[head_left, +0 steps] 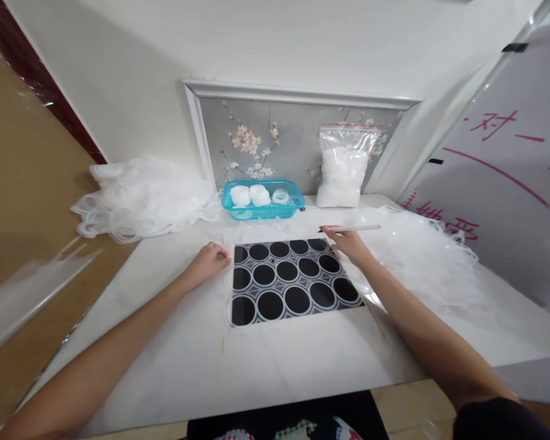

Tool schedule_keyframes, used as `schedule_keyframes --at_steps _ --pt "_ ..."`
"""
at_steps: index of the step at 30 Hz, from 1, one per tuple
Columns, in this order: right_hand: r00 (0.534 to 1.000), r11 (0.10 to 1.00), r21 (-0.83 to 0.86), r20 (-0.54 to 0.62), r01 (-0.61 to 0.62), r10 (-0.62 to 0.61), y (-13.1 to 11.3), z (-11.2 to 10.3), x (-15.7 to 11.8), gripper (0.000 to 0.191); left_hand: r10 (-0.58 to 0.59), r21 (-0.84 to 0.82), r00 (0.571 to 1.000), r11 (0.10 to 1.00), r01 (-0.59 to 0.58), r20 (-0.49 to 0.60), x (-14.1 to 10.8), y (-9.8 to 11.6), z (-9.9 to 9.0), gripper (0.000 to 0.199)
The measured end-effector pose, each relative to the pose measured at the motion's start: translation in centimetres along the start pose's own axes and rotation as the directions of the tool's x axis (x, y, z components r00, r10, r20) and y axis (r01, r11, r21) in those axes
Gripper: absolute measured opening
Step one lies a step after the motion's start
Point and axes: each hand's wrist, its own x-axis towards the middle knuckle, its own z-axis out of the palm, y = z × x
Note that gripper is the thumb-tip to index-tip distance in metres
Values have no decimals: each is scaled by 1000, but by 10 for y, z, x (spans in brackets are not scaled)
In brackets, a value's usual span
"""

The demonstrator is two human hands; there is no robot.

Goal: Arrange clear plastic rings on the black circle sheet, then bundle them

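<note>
A black and grey sheet patterned with rows of circles (297,299) lies flat on the white table, with clear rings showing along its left edge. My left hand (211,261) rests just left of the sheet's upper left corner, its fingers curled together; whatever is between them is too small to name. At the sheet's upper right corner, my right hand (348,243) holds a slim white pen-like tool (364,228), its dark tip pointing left. Behind the sheet sits a turquoise basket (266,212) with white rolls of rings (259,195) in it.
White ring-shaped pieces form a pile (142,198) at the back left and another (433,269) at the right. A zip bag of white material (341,174) leans against the framed floral panel (252,146). A whiteboard (508,159) stands at the right.
</note>
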Motion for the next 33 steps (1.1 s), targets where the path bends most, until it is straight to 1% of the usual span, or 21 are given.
schedule_keyframes --at_steps 2,4,9,11,13,15,17,21,24,26,27,29,31,33 --pt "996 996 16 31 -82 82 -5 -5 5 48 -3 -79 1000 997 5 26 -1 3 1 22" --pt "990 992 23 68 -128 126 -8 -9 9 46 -15 -172 999 985 21 38 -1 5 3 26" --pt "980 985 67 132 -156 147 -10 -10 13 41 -53 -420 998 905 66 44 -1 8 5 33" --pt "971 980 101 186 -169 148 -9 -7 13 38 -79 -531 996 842 94 51 -1 10 4 37" --pt "960 980 122 253 -154 119 -9 -4 14 36 -109 -613 991 778 136 81 -2 12 3 42" --pt "947 986 117 312 -116 74 -10 -2 14 34 -139 -641 983 746 184 121 -3 14 1 43" --pt "931 994 79 363 -77 43 -13 -3 15 33 -161 -632 976 743 219 149 -3 15 -1 42" --pt "903 999 -45 428 -17 35 -22 -9 15 32 -200 -657 966 708 259 165 -4 16 -6 50" --pt "884 998 -22 464 -55 59 -24 -10 16 32 -220 -682 960 676 278 173 -4 16 -8 52" --pt "866 998 5 497 -61 50 -22 -7 19 34 -224 -684 961 676 275 165 -3 16 -7 54" --pt "866 999 3 499 -33 27 -21 -5 21 36 -222 -681 963 683 266 153 -3 16 -7 55" --pt "890 997 -24 453 68 -50 -18 -3 25 42 -217 -674 968 698 241 122 -2 15 -7 57" --pt "926 987 -47 354 156 -130 -15 -3 30 48 -208 -666 974 714 214 90 0 13 -7 59" --pt "947 977 -50 259 210 -190 -15 -3 35 48 -195 -657 979 729 190 66 3 12 -6 59"
